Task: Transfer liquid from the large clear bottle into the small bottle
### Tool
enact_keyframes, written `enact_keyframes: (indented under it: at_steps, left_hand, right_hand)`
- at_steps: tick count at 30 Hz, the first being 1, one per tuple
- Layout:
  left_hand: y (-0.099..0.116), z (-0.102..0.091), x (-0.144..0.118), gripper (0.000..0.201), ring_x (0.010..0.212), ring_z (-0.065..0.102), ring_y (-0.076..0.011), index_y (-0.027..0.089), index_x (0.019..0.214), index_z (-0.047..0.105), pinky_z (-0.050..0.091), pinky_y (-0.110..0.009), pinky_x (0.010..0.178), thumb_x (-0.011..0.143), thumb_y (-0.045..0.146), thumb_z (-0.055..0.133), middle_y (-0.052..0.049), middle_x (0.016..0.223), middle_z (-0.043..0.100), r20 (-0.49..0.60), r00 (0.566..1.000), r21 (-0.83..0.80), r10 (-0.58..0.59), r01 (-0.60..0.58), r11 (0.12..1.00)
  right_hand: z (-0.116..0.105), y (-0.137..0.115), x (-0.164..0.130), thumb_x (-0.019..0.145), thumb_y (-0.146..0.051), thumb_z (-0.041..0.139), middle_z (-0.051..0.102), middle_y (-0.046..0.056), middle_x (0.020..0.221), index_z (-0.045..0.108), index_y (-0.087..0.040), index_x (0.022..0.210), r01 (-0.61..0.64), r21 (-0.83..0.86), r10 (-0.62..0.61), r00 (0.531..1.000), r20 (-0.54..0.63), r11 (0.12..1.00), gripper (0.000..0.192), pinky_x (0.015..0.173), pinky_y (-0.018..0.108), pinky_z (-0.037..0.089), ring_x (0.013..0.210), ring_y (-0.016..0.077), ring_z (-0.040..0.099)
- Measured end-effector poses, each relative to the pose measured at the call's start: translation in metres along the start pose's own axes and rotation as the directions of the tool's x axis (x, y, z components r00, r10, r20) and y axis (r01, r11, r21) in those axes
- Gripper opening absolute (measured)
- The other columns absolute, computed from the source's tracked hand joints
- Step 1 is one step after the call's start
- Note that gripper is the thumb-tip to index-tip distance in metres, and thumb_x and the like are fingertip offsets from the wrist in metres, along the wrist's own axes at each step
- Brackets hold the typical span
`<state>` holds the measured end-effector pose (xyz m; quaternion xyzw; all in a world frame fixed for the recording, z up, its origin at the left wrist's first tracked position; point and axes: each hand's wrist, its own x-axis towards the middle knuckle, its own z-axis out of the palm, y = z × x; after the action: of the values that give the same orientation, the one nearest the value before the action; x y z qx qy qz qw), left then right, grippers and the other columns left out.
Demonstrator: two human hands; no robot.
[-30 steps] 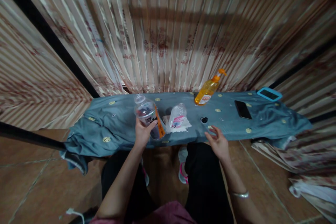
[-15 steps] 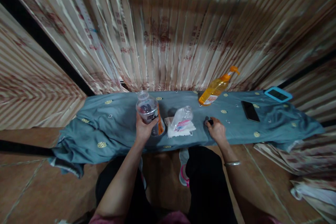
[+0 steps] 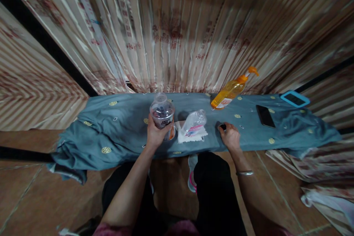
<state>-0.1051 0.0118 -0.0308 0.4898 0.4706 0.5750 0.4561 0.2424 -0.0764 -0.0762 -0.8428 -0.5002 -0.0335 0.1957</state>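
Observation:
My left hand (image 3: 157,132) is wrapped round a clear plastic bottle (image 3: 163,108) with a dark and orange label. The bottle's neck points up and away, and no cap shows on it. My right hand (image 3: 231,135) pinches a small black object, perhaps a bottle cap (image 3: 222,127), at the cloth. Between my hands, a smaller clear bottle (image 3: 195,122) with a pink label is on a white napkin (image 3: 192,137). Behind my right hand is a pump bottle (image 3: 229,92) of orange liquid.
A blue-green cloth (image 3: 121,132) covers the narrow bench in front of me. To the right lie a black phone (image 3: 265,116) and a blue-framed device (image 3: 295,99). Pleated curtains (image 3: 177,44) hang close behind the bench.
My left hand has shifted the large bottle slightly right and turned it more upright. My right hand stays in nearly the same place, still pinching the black object. The view has moved a little.

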Motion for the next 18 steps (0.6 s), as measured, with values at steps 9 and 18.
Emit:
enact_keyframes:
  at_steps: [9,18]
  left_hand:
    - [-0.002,0.002,0.0,0.093,0.122,0.067,-0.0284,0.023,0.14,0.047,0.051,-0.045,0.11,0.058,0.034,0.089,-0.01,0.133,0.068,0.052,0.998,0.141,0.046,-0.053,0.989]
    - [-0.002,0.0,-0.001,0.093,0.119,0.068,-0.0295,0.02,0.139,0.047,0.052,-0.047,0.11,0.058,0.039,0.09,-0.011,0.132,0.069,0.052,0.997,0.164,0.057,-0.065,0.984]
  right_hand:
    - [0.007,-0.025,0.0,0.099,-0.041,0.066,0.064,0.01,0.13,0.062,-0.019,0.131,0.085,0.032,-0.087,0.995,0.058,0.996,0.039,0.094,0.046,0.057,0.111,0.0233,0.066]
    - [-0.005,-0.02,-0.01,0.099,-0.043,0.066,0.063,0.01,0.131,0.061,-0.019,0.133,0.024,0.034,-0.025,0.999,0.046,0.999,0.043,0.095,0.047,0.057,0.112,0.024,0.066]
